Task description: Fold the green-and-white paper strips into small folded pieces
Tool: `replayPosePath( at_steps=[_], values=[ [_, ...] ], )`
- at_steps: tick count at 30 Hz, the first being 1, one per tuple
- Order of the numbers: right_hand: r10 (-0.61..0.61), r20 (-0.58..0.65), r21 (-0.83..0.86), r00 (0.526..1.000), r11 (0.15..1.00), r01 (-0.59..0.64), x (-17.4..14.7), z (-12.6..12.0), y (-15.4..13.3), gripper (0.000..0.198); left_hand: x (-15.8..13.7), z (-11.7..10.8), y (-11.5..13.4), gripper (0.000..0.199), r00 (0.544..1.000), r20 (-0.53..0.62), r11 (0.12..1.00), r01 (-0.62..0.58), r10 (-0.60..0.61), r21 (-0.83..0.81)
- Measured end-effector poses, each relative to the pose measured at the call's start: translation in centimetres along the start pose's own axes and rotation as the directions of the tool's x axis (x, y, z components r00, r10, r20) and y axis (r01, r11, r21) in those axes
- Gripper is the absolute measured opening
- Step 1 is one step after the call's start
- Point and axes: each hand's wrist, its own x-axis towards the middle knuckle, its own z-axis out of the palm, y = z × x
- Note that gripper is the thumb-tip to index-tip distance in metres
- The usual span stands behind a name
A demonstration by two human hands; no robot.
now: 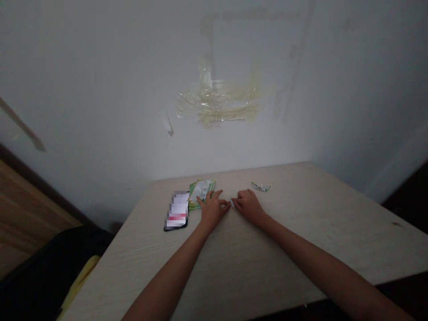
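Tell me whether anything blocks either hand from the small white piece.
Nothing visible does: the left hand and right hand both reach the piece. The packet lies to its left, the wrapper farther back, neither in between.

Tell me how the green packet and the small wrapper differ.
The packet is broad and flat; the wrapper is narrow and looks crumpled. The packet lies partly behind the left hand; the wrapper lies beyond the right hand. Both show white and green and rest on the table.
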Motion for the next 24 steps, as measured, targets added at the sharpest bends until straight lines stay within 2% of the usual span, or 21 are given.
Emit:
replayPosePath(
  at_steps=[9,17,24],
  values=[
    [-0.037,0.016,-0.127,0.999,0.991,0.038,0.48,0.06,-0.64,0.024,0.18,0.01,-0.01,0.017,1.0,0.014,1.0,0.008,-0.008,0.009],
    [-0.015,-0.021,-0.052,1.0,0.999,0.014,-0.06,0.08,-0.33,0.022,0.16,0.07,-0.06,0.019,1.0,0.015,1.0,0.011,-0.011,0.013],
    [0.006,0.0,-0.075,1.0,0.997,-0.006,0.23,-0.21,-0.6,0.021,0.22,0.11,0.01,0.018,1.0,0.019,1.0,0.02,-0.02,0.003]
  ],
)
